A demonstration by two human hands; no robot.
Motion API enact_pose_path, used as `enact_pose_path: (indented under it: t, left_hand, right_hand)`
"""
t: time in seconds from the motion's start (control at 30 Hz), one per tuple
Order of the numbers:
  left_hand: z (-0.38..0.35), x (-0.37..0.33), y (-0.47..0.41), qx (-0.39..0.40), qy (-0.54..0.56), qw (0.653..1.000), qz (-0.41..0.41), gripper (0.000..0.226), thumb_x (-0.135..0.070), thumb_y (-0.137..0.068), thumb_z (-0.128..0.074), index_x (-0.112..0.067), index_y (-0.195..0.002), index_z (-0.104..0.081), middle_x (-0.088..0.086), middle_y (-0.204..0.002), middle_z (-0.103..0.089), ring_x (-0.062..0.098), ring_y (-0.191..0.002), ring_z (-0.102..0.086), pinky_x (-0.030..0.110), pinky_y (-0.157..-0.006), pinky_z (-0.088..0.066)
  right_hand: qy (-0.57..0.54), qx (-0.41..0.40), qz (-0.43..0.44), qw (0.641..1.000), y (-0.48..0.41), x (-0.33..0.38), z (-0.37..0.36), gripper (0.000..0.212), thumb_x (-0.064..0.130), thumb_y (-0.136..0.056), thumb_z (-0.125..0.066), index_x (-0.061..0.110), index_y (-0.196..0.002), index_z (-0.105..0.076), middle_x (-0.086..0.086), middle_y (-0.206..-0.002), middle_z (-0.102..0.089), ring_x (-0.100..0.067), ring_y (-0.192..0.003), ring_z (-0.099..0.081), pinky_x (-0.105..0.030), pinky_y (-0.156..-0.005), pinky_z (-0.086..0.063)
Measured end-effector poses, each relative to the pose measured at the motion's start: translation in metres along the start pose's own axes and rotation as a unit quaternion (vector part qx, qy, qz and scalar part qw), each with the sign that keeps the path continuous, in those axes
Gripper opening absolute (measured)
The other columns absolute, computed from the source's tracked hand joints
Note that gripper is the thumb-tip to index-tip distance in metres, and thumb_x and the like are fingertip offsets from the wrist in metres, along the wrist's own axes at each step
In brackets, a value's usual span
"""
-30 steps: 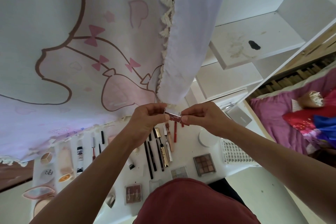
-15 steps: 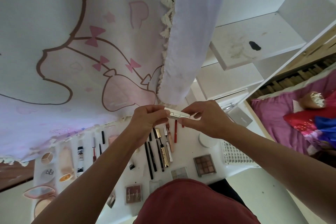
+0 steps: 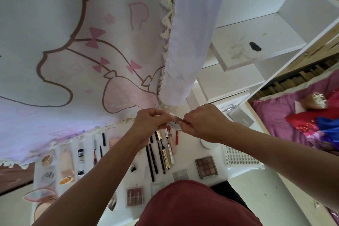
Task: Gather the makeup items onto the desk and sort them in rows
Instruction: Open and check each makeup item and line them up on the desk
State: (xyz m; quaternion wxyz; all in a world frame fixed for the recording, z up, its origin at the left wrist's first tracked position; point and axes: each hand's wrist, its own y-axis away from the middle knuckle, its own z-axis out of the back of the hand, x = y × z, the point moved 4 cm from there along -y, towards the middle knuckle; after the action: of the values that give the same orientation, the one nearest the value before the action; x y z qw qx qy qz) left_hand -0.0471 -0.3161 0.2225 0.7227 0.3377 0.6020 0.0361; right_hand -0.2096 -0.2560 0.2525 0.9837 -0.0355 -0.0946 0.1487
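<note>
My left hand and right hand both pinch a small silver case above the white desk.

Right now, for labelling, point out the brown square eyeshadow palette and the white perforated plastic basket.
Brown square eyeshadow palette (image 3: 207, 167): head view, centre pans.
White perforated plastic basket (image 3: 242, 158): head view, perforated wall.

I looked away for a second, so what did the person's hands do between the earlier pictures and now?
The case pinched between both hands was turned: its pinkish face showed a second ago, a silvery one shows now. The left hand and right hand drew slightly closer together. Both kept their grip; the makeup on the desk stayed put.
</note>
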Motion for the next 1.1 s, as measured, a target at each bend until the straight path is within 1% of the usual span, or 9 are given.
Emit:
enact_pose_path:
  t: [0.23, 0.53, 0.63, 0.73, 0.8, 0.87, 0.93, 1.0, 1.1]
  left_hand:
    - [-0.002, 0.000, 0.002, -0.003, 0.003, 1.000, 0.000, 0.023, -0.009, -0.078, -0.076, 0.004, -0.095, -0.068, 0.014, -0.086, -0.071, 0.012, -0.069, -0.069, 0.025, -0.073, -0.055]
    - [-0.002, -0.004, 0.002, -0.018, 0.033, 0.999, -0.016, 0.019, -0.003, -0.078, -0.075, 0.000, -0.095, -0.067, 0.015, -0.091, -0.070, 0.014, -0.075, -0.070, 0.024, -0.074, -0.057]
    - [-0.001, -0.005, 0.001, -0.011, 0.034, 0.999, -0.023, 0.018, -0.002, -0.079, -0.073, -0.004, -0.096, -0.067, 0.016, -0.094, -0.068, 0.018, -0.082, -0.068, 0.025, -0.077, -0.057]
    - [0.003, -0.004, 0.000, 0.002, 0.066, 0.998, -0.020, 0.020, 0.002, -0.081, -0.070, -0.001, -0.101, -0.067, 0.021, -0.101, -0.066, 0.020, -0.084, -0.068, 0.027, -0.082, -0.056]
    - [0.005, -0.004, 0.001, 0.022, 0.090, 0.995, -0.023, 0.023, 0.004, -0.083, -0.066, 0.000, -0.106, -0.065, 0.021, -0.103, -0.066, 0.020, -0.085, -0.069, 0.028, -0.084, -0.056]
    - [0.004, -0.004, 0.001, 0.048, 0.099, 0.993, -0.030, 0.028, 0.006, -0.084, -0.063, 0.000, -0.111, -0.063, 0.017, -0.100, -0.067, 0.021, -0.089, -0.068, 0.029, -0.087, -0.055]
    - [0.002, -0.005, 0.003, 0.069, 0.103, 0.992, -0.034, 0.032, 0.008, -0.084, -0.062, -0.002, -0.114, -0.062, 0.013, -0.097, -0.066, 0.023, -0.093, -0.067, 0.031, -0.091, -0.053]
    - [0.000, -0.004, 0.005, 0.081, 0.089, 0.992, -0.038, 0.034, 0.009, -0.084, -0.061, -0.008, -0.114, -0.063, 0.006, -0.091, -0.068, 0.021, -0.094, -0.067, 0.030, -0.091, -0.052]
    - [-0.003, -0.002, 0.009, 0.103, 0.077, 0.991, -0.040, 0.040, 0.014, -0.083, -0.059, -0.011, -0.115, -0.061, -0.001, -0.089, -0.072, 0.013, -0.084, -0.069, 0.023, -0.080, -0.053]
  right_hand:
    - [0.069, -0.029, -0.011, 0.997, -0.005, 0.006, 0.006, 0.044, 0.040, -0.084, -0.037, 0.016, -0.047, -0.035, 0.000, -0.035, -0.038, -0.020, -0.033, -0.018, -0.018, -0.045, -0.009]
    - [0.092, -0.118, 0.000, 0.989, -0.006, 0.012, 0.002, 0.043, 0.034, -0.079, -0.041, 0.011, -0.042, -0.046, -0.002, -0.034, -0.038, -0.020, -0.033, -0.016, -0.020, -0.045, -0.018]
    - [0.079, -0.099, 0.010, 0.992, -0.006, 0.008, 0.002, 0.044, 0.036, -0.082, -0.045, 0.011, -0.046, -0.052, 0.000, -0.037, -0.042, -0.019, -0.033, -0.021, -0.020, -0.044, -0.021]
    - [-0.027, -0.005, -0.034, 0.999, -0.007, -0.006, 0.004, 0.045, 0.052, -0.092, -0.044, 0.018, -0.073, -0.067, 0.006, -0.062, -0.062, -0.014, -0.049, -0.050, -0.026, -0.051, -0.038]
    - [-0.223, 0.064, -0.142, 0.962, -0.003, -0.021, 0.003, 0.034, 0.056, -0.089, -0.058, 0.025, -0.097, -0.070, 0.013, -0.087, -0.069, -0.003, -0.076, -0.063, -0.022, -0.068, -0.046]
    - [-0.430, 0.086, -0.238, 0.867, 0.003, -0.029, -0.002, 0.032, 0.043, -0.082, -0.074, 0.022, -0.106, -0.069, 0.009, -0.096, -0.072, -0.003, -0.089, -0.068, -0.021, -0.077, -0.050]
    - [-0.542, 0.091, -0.268, 0.791, 0.008, -0.030, -0.006, 0.037, 0.030, -0.076, -0.081, 0.013, -0.106, -0.070, -0.002, -0.094, -0.075, -0.016, -0.090, -0.071, -0.027, -0.076, -0.054]
    - [-0.571, 0.093, -0.262, 0.772, 0.011, -0.025, -0.004, 0.034, 0.020, -0.072, -0.084, 0.007, -0.102, -0.073, -0.010, -0.090, -0.076, -0.021, -0.085, -0.072, -0.026, -0.074, -0.054]
    - [-0.562, 0.074, -0.267, 0.779, 0.014, -0.027, 0.001, 0.024, 0.015, -0.069, -0.085, 0.009, -0.091, -0.077, -0.013, -0.086, -0.076, -0.021, -0.079, -0.071, -0.029, -0.077, -0.058]
